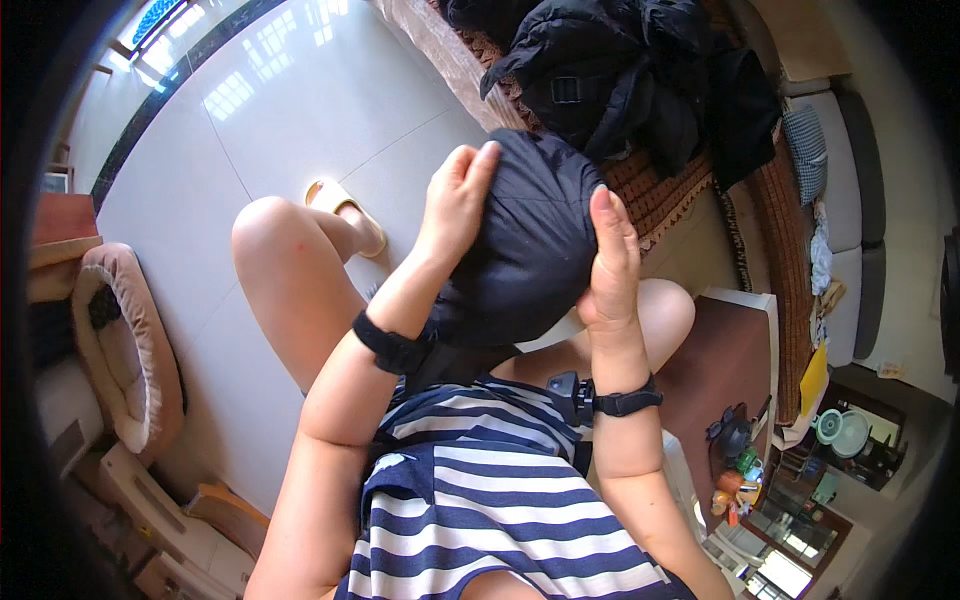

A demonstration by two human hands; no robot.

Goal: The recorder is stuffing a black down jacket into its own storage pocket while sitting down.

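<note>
A rounded bundle of smooth black fabric [528, 235] is held up over my lap, its top puckered and creased. From the left, my left hand [458, 208] grips its upper edge, thumb along the side and fingers closed. My right hand [612, 262] presses the opposite side, with its thumb pointing up and some fingers hidden behind the cloth. Whether the bundle is a rolled garment or a stuffed pouch I cannot tell. Black straps circle both wrists; the right strap [628, 400] carries a small black device [570, 396].
Black clothing [620, 85] with a buckle is heaped on a brown-covered sofa [665, 200] ahead. A brown table [725, 365] stands at my right, small items on it. On the tiled floor [300, 110] at left lies a beige pet bed [160, 365].
</note>
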